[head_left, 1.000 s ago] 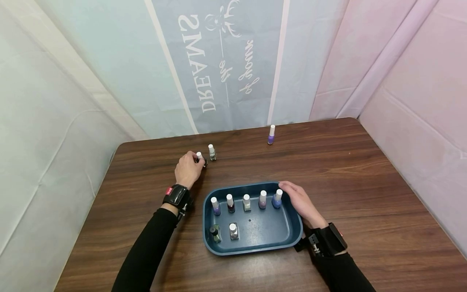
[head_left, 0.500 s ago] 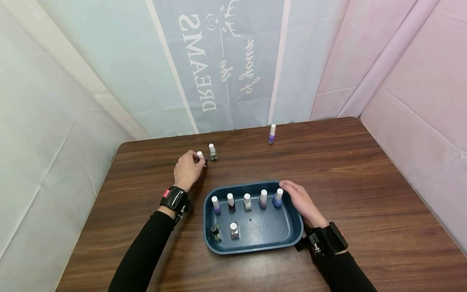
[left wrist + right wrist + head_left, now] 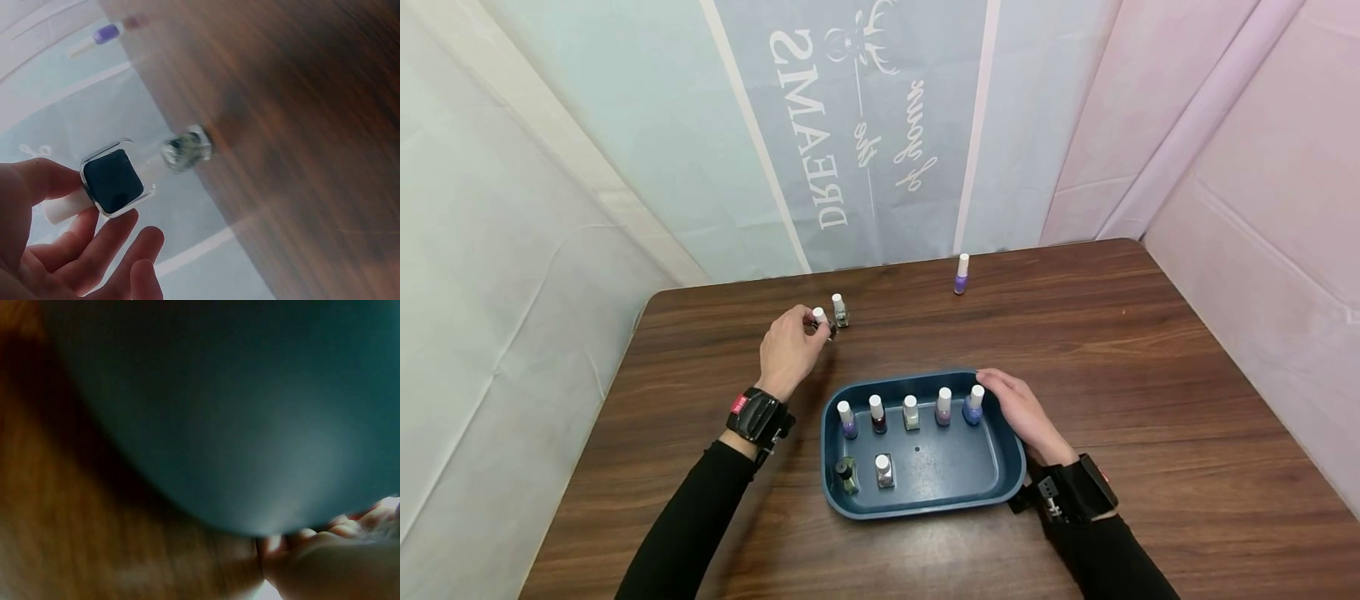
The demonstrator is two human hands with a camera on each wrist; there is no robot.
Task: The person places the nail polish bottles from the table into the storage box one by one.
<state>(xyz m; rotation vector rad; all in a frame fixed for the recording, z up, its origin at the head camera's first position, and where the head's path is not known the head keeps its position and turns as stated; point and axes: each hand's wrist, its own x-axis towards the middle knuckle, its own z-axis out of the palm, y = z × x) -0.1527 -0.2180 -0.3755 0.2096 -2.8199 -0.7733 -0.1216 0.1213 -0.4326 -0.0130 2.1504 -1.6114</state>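
Near the far left of the table my left hand [image 3: 792, 346] pinches a nail polish bottle [image 3: 114, 181] by its white cap, between thumb and fingers. The bottle holds very dark polish and is tilted in the left wrist view. Just beyond it stands a clear nail polish bottle [image 3: 841, 312] with dark flecks and a white cap. My right hand [image 3: 1026, 418] rests against the right far corner of a blue tray [image 3: 925, 510], fingers stretched along its rim. In the right wrist view the tray's outer wall [image 3: 237, 425] fills most of the picture and partly hides the fingers.
Inside the tray, a back row of several white-capped polish bottles [image 3: 912, 414] stands upright. A black-capped green bottle [image 3: 847, 475] and a silvery bottle [image 3: 884, 472] are in front. A purple bottle [image 3: 961, 275] stands by the table's far edge, near the curtain [image 3: 880, 208].
My left hand has shifted slightly right with the dark polish bottle, closer to the clear one. The right hand has stayed at the tray.
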